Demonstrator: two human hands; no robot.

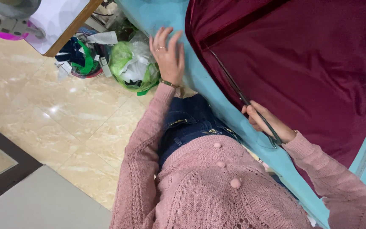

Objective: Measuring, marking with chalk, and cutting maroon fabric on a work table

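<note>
Scissors [244, 101] lie along the maroon cloth [310, 63], blades toward 11 o'clock; right hand [265, 123] grips their handles; left hand [168, 57], spread flat, presses the table edge [157, 17].

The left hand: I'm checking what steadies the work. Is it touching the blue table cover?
Touching. The head view shows the left hand lying flat, fingers spread, on the blue table cover near its edge, with no gap visible beneath.

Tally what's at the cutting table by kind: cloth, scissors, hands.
Maroon cloth: 1
Scissors: 1
Hands: 2, left hand flat on the teal table, right hand holding the scissors
Total: 4
</note>
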